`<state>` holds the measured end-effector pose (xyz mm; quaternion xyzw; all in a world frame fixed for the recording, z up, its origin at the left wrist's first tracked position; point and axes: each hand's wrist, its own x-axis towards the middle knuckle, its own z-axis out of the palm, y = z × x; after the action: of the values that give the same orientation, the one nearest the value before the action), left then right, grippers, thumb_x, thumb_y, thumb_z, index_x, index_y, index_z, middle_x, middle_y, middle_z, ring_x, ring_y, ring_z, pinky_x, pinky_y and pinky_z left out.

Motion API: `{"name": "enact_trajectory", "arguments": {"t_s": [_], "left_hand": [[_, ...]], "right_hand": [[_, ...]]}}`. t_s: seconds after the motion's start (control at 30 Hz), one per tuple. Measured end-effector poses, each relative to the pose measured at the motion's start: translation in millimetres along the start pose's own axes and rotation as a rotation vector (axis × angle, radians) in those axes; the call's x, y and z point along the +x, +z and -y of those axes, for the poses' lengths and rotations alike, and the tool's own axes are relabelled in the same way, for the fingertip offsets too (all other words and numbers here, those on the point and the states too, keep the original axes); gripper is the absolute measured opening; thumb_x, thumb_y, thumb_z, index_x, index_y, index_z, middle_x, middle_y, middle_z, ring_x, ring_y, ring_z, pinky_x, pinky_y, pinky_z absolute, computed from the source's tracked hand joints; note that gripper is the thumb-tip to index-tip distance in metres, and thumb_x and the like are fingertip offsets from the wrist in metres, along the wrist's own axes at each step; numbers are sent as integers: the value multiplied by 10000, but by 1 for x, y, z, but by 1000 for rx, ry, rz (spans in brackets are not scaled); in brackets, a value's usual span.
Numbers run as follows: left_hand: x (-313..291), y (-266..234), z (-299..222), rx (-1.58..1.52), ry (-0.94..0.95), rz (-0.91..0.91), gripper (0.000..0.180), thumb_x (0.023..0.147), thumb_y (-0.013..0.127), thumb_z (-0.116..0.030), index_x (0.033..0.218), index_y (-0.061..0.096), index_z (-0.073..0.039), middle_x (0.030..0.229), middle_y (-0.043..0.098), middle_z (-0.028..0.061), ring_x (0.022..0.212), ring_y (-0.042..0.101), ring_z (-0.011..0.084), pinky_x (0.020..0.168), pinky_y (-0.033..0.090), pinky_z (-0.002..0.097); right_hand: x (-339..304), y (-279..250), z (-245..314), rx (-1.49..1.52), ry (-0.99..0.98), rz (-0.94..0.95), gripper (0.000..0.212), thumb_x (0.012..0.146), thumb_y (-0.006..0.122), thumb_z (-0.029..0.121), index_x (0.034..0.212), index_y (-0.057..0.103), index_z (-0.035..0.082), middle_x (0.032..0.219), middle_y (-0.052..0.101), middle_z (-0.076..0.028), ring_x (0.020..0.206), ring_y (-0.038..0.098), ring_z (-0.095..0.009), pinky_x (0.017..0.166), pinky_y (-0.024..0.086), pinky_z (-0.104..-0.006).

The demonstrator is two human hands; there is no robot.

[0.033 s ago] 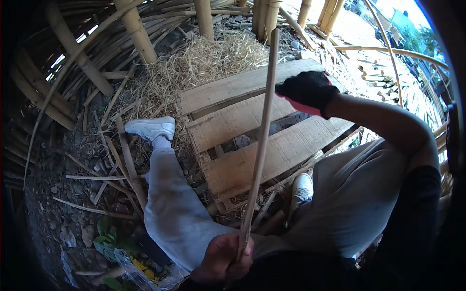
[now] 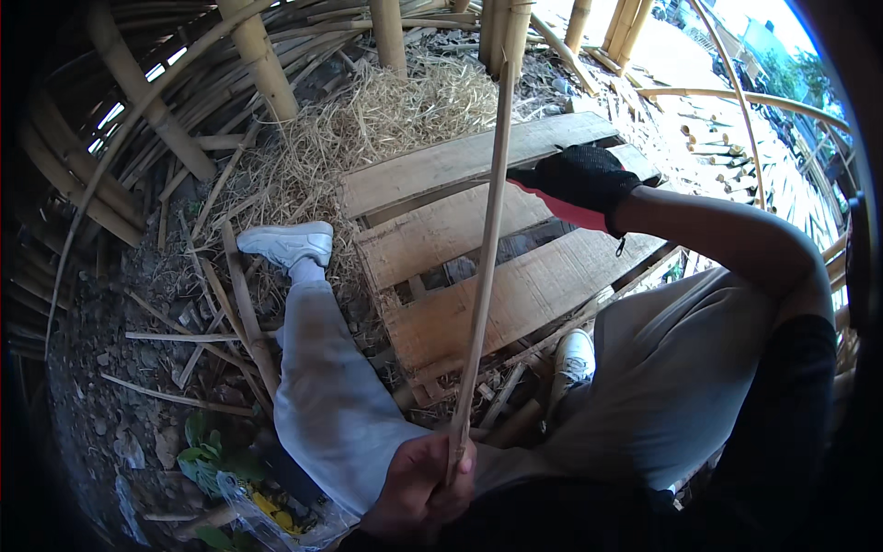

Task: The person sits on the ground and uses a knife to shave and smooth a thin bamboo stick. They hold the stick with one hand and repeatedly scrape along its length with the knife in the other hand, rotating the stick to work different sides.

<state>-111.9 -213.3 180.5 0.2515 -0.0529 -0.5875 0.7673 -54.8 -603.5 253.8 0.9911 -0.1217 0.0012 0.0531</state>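
Note:
A long thin bamboo strip (image 2: pixel 483 276) runs from the bottom middle up past the top edge. My bare left hand (image 2: pixel 425 483) is closed around its lower end, just above my lap. My right hand (image 2: pixel 581 179), in a black glove with a red palm, reaches out over a wooden pallet (image 2: pixel 432 230). Its fingers are closed against the strip about halfway up. What lies between the glove and the strip is hidden. My legs in grey trousers stretch forward, with one white shoe (image 2: pixel 287 244) on the straw and the other (image 2: pixel 576 354) at the pallet's near edge.
Loose straw (image 2: pixel 414 101) is heaped behind the pallet. Thick bamboo poles (image 2: pixel 262 64) and bent bamboo slats stand along the left and back. Split bamboo pieces (image 2: pixel 244 313) and dirt lie at left. Green leaves and a plastic bag (image 2: pixel 230 478) sit at lower left.

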Motion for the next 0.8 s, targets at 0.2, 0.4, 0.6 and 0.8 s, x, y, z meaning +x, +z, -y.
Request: {"name": "enact_trajectory", "arguments": {"t_s": [0.2, 0.4, 0.6, 0.8], "left_hand": [[6, -12, -1, -30, 46, 30, 316, 1095, 469, -323, 1048, 492, -11, 577, 358, -27, 391, 271, 37, 333, 203, 231], [16, -12, -4, 6, 14, -109, 284, 1071, 544, -309, 1064, 500, -29, 585, 340, -33, 392, 255, 37, 338, 193, 234], [19, -6, -3, 51, -20, -166, 274, 1068, 553, -323, 1057, 520, -52, 586, 339, -37, 387, 249, 36, 341, 193, 231], [24, -7, -1, 39, -68, -230, 279, 1086, 501, -355, 1050, 529, -80, 595, 333, -55, 383, 238, 27, 339, 187, 232]], "right_hand": [[-13, -32, 31, 494, 225, -179, 613, 1056, 390, 578, 911, 699, 69, 677, 615, -180, 734, 657, -335, 754, 512, -448], [-32, -49, 63, 404, -339, -667, 300, 1048, 542, 393, 1147, 683, 147, 625, 596, -117, 712, 671, -289, 645, 526, -396], [-82, -36, 99, 159, -517, -143, 391, 1031, 510, 391, 1370, 599, 216, 641, 647, -110, 557, 670, -297, 465, 491, -421], [-75, -9, 98, -28, -627, -110, 337, 1011, 527, 358, 1303, 616, 214, 677, 673, -72, 542, 660, -289, 459, 501, -428]]}}
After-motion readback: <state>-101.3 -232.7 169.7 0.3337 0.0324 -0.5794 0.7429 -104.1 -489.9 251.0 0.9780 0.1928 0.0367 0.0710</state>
